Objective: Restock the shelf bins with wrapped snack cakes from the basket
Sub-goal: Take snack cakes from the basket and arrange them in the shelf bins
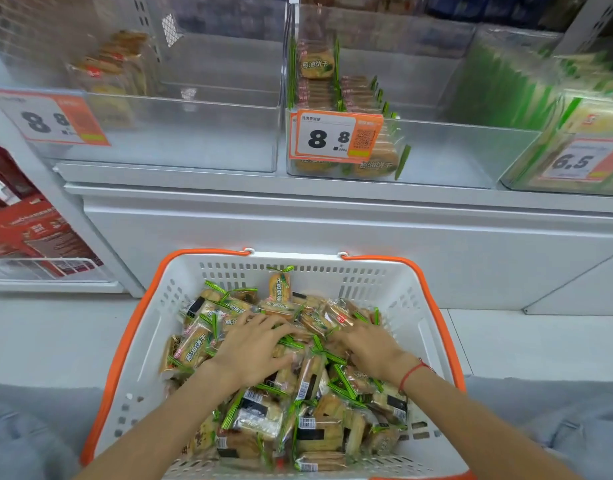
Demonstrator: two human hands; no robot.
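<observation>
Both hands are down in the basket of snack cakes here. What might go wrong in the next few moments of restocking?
1. Both the left hand and right hand lie spread on the loose pile of snack cakes; a big scoop may drop some outside the basket.
2. The middle bin has a price tag on its front wall; a passing hand may knock it.
3. Neighbouring bins hold different packs, so misplacing is possible.

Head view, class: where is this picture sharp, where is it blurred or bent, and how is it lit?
Head view: the middle price tag and basket read sharp; the right-hand bin is streaked with blur; the shelf edge bows from the wide lens; lighting is even, without hard shadows.
</observation>
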